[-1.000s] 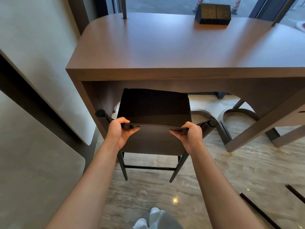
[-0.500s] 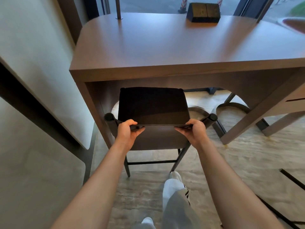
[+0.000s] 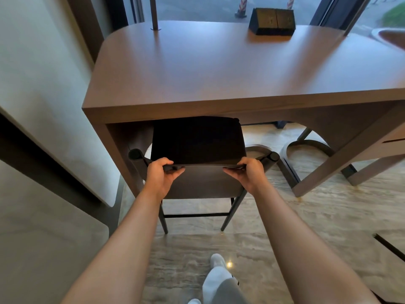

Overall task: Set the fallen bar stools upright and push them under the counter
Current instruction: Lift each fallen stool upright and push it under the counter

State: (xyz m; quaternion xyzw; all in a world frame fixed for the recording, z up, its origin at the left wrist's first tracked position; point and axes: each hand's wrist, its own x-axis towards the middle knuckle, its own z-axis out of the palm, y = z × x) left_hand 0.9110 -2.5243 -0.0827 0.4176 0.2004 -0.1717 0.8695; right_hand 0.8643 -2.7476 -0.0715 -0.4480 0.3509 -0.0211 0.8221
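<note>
A dark bar stool (image 3: 197, 141) stands upright on its thin black legs, its black seat partly tucked beneath the front edge of the brown wooden counter (image 3: 219, 69). My left hand (image 3: 161, 174) grips the top rim of the stool's low backrest on the left. My right hand (image 3: 246, 172) grips the same rim on the right. The seat's far edge is hidden under the counter. To the right, under the counter, the curved backrest of another stool (image 3: 306, 148) shows.
A pale wall panel (image 3: 43, 106) runs close along the left of the stool. A black box (image 3: 271, 21) and a thin metal post (image 3: 154, 13) stand at the counter's far side. The counter's slanted leg (image 3: 324, 174) meets the marble floor on the right. My white shoe (image 3: 217, 261) is behind the stool.
The stool has slid forward, so more of its seat now lies under the counter. Both hands kept their grip on the backrest. I have stepped closer.
</note>
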